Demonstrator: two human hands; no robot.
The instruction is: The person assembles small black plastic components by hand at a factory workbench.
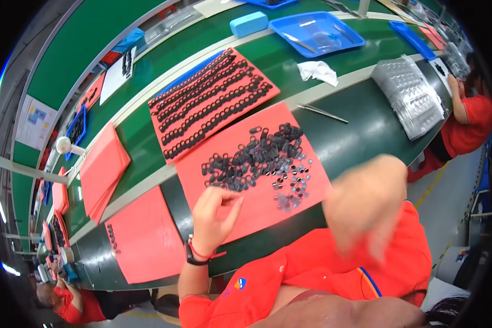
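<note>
My left hand (212, 217) is over the near left edge of a pink mat (246, 218), thumb and fingertips drawn together in a pinch. Anything between them is too small to make out. Just beyond it lies a loose heap of small black oval rings (251, 158). Small round discs (295, 180), some shiny and some clear, are scattered at the heap's near right side. My right hand (366, 205) is raised off the mat's right edge, smeared by motion, so its fingers cannot be read. Behind the mat, a pink board (261, 70) carries rows of black rings.
Tweezers (325, 113) lie right of the mat, before clear blister trays (410, 98). Farther back are a crumpled tissue (317, 72), a blue tray (281, 24) and a blue block (249, 24). Pink sheets (104, 169) lie left. Co-workers sit at right (470, 117) and far left (74, 303).
</note>
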